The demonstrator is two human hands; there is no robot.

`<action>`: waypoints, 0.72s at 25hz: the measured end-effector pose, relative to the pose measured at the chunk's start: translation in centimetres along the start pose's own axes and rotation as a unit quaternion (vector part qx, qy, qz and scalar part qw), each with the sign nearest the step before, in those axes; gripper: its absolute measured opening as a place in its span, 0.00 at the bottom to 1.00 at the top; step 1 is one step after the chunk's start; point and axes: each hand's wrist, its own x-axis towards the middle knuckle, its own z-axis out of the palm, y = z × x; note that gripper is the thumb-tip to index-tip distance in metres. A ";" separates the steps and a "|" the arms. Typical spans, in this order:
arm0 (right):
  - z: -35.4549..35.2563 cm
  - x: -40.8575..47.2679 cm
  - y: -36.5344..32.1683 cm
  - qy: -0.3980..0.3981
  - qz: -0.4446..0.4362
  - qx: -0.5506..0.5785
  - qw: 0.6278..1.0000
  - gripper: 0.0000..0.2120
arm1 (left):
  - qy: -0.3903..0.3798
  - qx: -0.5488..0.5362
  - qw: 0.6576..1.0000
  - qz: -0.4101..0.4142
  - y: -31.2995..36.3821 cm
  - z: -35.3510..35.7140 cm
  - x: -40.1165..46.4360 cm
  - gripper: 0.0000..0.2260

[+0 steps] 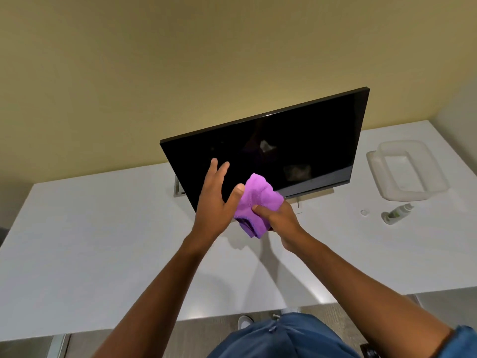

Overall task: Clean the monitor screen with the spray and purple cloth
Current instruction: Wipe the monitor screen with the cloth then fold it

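Observation:
The black monitor stands on the white desk, its dark screen tilted toward me. My right hand grips the bunched purple cloth in front of the screen's lower left corner. My left hand is beside it with fingers spread, its thumb touching the cloth's left edge and its fingertips over the screen's lower left area. The small spray bottle with a green label lies on its side on the desk at the right, away from both hands. Its small clear cap rests just left of it.
A translucent plastic container sits on its lid at the desk's right, behind the bottle. A yellow wall rises behind the monitor. The desk's front edge runs just before my body, with wood-look floor below.

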 end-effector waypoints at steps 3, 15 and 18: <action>1.1 -1.3 -0.4 -0.007 -0.012 0.046 0.999 0.16 | -0.034 -0.193 0.966 -0.168 -0.1 1.4 -3.2 0.36; 0.1 -5.8 1.8 -0.010 -0.006 0.076 0.997 0.22 | -0.023 -0.413 0.876 -0.250 -2.6 5.3 -6.0 0.13; -1.6 -6.2 1.4 0.037 -0.020 0.057 0.997 0.28 | -0.043 -0.353 0.910 -0.212 -2.5 5.8 -5.6 0.19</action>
